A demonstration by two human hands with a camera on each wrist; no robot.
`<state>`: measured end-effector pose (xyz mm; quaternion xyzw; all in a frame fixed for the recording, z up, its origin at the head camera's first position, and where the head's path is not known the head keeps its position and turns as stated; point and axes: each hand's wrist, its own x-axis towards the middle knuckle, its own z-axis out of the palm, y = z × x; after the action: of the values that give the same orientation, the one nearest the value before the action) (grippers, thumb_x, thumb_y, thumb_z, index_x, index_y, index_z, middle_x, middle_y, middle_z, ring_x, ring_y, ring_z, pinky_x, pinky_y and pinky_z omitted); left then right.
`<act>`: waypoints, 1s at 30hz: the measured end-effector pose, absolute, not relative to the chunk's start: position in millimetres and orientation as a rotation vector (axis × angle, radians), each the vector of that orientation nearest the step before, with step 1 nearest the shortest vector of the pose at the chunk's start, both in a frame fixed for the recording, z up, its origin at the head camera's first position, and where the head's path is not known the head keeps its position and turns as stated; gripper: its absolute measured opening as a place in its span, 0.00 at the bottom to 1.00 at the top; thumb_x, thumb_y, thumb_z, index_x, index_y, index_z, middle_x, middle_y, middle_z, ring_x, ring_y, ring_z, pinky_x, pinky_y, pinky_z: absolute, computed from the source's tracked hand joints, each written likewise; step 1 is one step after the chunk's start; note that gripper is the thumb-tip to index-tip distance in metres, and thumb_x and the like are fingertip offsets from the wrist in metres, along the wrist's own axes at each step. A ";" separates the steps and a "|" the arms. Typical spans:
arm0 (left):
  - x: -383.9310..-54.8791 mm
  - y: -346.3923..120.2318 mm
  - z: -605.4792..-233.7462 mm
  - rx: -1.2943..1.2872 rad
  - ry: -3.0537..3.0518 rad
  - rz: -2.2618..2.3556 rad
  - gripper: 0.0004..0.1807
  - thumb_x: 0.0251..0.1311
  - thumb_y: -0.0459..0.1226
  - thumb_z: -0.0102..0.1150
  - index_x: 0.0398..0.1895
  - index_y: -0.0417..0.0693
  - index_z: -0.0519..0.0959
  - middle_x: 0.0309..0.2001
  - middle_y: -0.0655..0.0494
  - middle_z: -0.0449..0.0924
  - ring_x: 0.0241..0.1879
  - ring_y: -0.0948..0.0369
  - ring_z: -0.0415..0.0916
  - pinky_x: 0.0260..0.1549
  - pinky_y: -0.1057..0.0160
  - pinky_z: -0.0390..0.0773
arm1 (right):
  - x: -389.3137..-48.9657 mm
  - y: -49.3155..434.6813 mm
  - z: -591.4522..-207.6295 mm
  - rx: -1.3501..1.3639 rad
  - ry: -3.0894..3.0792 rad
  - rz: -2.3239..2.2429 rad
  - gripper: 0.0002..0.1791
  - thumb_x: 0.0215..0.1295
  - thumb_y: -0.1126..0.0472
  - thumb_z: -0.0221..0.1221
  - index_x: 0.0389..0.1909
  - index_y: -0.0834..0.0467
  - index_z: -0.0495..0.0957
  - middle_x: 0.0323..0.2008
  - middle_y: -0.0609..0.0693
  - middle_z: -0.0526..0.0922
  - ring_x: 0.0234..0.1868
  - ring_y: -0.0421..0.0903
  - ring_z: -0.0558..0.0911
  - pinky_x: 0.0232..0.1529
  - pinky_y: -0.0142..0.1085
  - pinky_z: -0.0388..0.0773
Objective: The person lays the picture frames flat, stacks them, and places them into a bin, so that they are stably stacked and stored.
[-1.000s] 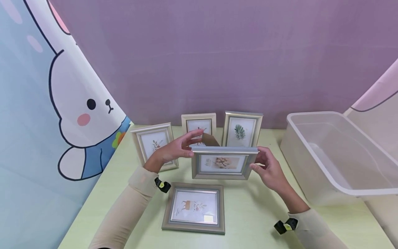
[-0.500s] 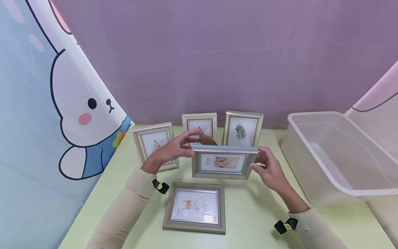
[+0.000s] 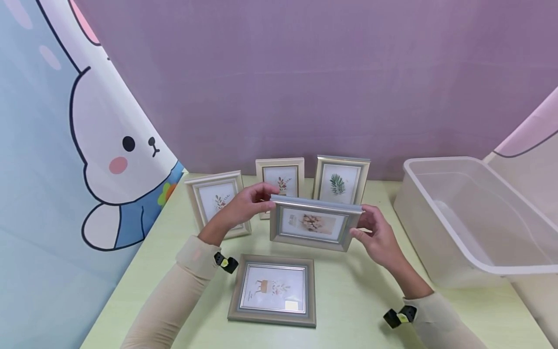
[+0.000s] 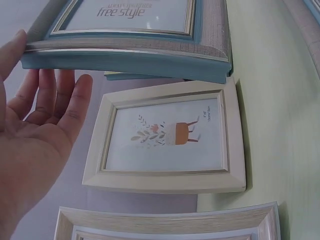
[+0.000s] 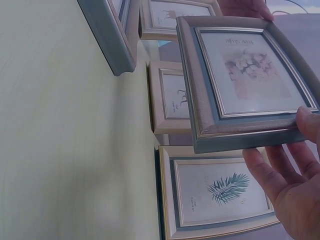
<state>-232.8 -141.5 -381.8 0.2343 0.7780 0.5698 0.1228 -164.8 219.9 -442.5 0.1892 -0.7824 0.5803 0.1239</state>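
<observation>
Grey flower-print frame [image 3: 311, 224] slants between left fingers [image 3: 263, 186] and right fingers [image 3: 369, 212], which pinch opposite ends.

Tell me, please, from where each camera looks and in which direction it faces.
Head: on the head, facing forward and down; shows the held frame, left hand, right hand and sleeves.
Left wrist: on that wrist, facing past the left hand toward a cream frame.
Right wrist: on that wrist, facing past the right hand toward the leaf-picture frame.
Both wrist views share the held frame.
</observation>
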 end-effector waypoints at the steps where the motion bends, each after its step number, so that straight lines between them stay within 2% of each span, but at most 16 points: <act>1: -232.4 -141.5 -381.7 0.681 2.286 1.652 0.17 0.67 0.34 0.64 0.58 0.44 0.78 0.44 0.51 0.78 0.42 0.59 0.74 0.38 0.69 0.79 | -164.6 219.9 -442.4 0.550 -2.281 1.693 0.31 0.59 0.81 0.63 0.63 0.71 0.64 0.42 0.59 0.82 0.42 0.29 0.82 0.41 0.25 0.83; 5: -231.0 -141.2 -381.0 0.704 2.316 1.634 0.13 0.68 0.35 0.63 0.54 0.44 0.80 0.40 0.53 0.75 0.39 0.59 0.71 0.35 0.69 0.77 | -163.7 220.0 -442.3 0.548 -2.275 1.699 0.31 0.59 0.81 0.63 0.63 0.71 0.64 0.42 0.61 0.82 0.42 0.30 0.82 0.40 0.26 0.84; 11: -229.2 -141.0 -381.9 0.734 2.318 1.635 0.12 0.67 0.35 0.63 0.52 0.45 0.81 0.40 0.52 0.77 0.39 0.58 0.72 0.35 0.69 0.79 | -163.0 219.9 -443.4 0.558 -2.251 1.741 0.31 0.58 0.82 0.62 0.63 0.73 0.63 0.41 0.42 0.82 0.41 0.30 0.83 0.39 0.27 0.85; 14: -227.1 -142.0 -381.1 0.729 2.318 1.640 0.12 0.67 0.35 0.64 0.52 0.44 0.81 0.41 0.52 0.78 0.39 0.59 0.74 0.36 0.69 0.81 | -163.0 219.5 -444.7 0.573 -2.236 1.787 0.32 0.58 0.83 0.62 0.63 0.73 0.63 0.39 0.37 0.82 0.40 0.32 0.84 0.37 0.28 0.85; 23: -220.5 -150.6 -383.0 0.631 2.310 1.624 0.14 0.68 0.39 0.64 0.54 0.47 0.81 0.41 0.49 0.79 0.39 0.58 0.78 0.38 0.62 0.85 | -155.9 215.6 -448.6 0.533 -2.251 2.036 0.31 0.61 0.78 0.63 0.64 0.57 0.69 0.41 0.41 0.81 0.40 0.36 0.86 0.36 0.35 0.88; 30: -212.9 -160.1 -386.0 0.553 2.308 1.589 0.16 0.71 0.40 0.61 0.58 0.44 0.79 0.47 0.47 0.81 0.43 0.55 0.81 0.43 0.55 0.88 | -150.7 207.6 -451.2 0.489 -2.320 2.183 0.30 0.68 0.73 0.61 0.69 0.62 0.62 0.43 0.42 0.80 0.41 0.37 0.86 0.37 0.41 0.89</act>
<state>-212.9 -160.1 -386.0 0.1917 0.7998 0.5508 0.1420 -150.7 207.6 -451.2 0.1516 -0.7194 0.6767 -0.0406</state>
